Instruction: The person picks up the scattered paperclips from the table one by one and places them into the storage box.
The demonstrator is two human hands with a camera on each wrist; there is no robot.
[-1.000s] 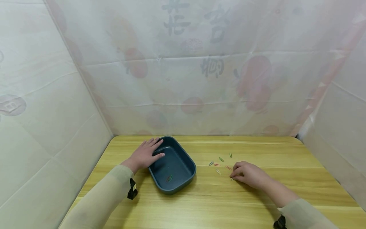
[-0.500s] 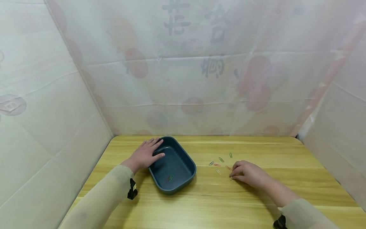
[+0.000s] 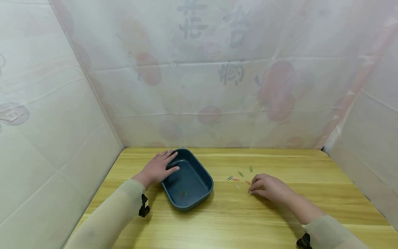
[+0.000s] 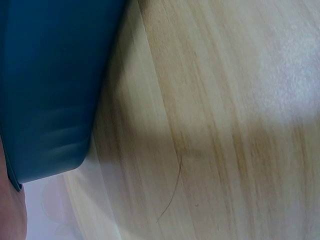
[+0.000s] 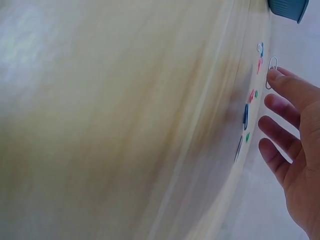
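The left hand (image 3: 157, 168) lay flat, fingers straight, on the far-left rim of the dark blue oblong plastic tray (image 3: 199, 188), thumb over the edge. Two coloured clips (image 3: 185, 194) lay inside the tray. Right of the tray, the right hand (image 3: 269, 187) rested on the pale wooden table (image 3: 236, 221), fingertips meeting at a small white paper clip (image 3: 250, 192); whether they pinched it could not be told. More scattered coloured paper clips (image 3: 237, 177) lay between tray and hand, partly hidden by knuckles.
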